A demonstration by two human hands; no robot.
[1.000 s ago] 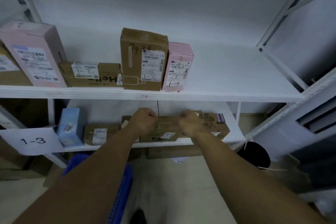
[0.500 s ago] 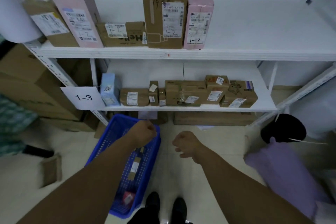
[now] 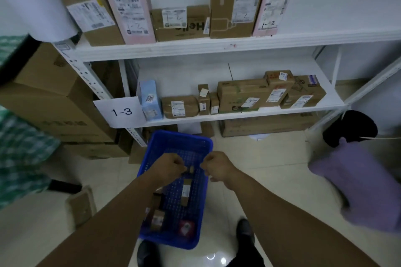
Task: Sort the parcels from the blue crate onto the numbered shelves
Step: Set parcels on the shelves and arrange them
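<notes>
The blue crate (image 3: 152, 149) stands on the floor in front of the shelves. In it lie a long brown parcel (image 3: 186, 193), a brown parcel (image 3: 157, 219) and a red packet (image 3: 186, 226). My left hand (image 3: 168, 167) hovers over the crate with curled fingers, its fingertips at a small brown parcel (image 3: 191, 169); whether it grips that parcel is unclear. My right hand (image 3: 217, 166) is a loose fist just right of it, holding nothing. The shelf tagged 1-3 (image 3: 121, 111) carries several brown parcels (image 3: 240, 95) and a light-blue box (image 3: 149, 99). The shelf above holds parcels marked 1-2 (image 3: 269, 24).
Large cardboard boxes (image 3: 50, 102) are stacked left of the rack, and a small box (image 3: 80, 204) lies on the floor. A flat box (image 3: 264, 124) sits under the lowest shelf. A purple bag (image 3: 364, 180) and a black object (image 3: 349, 128) are at the right. My shoes (image 3: 245, 230) are beside the crate.
Both hands left the 1-3 shelf and dropped to the crate. My view tilted down and back, bringing the crate, floor and shoes into sight.
</notes>
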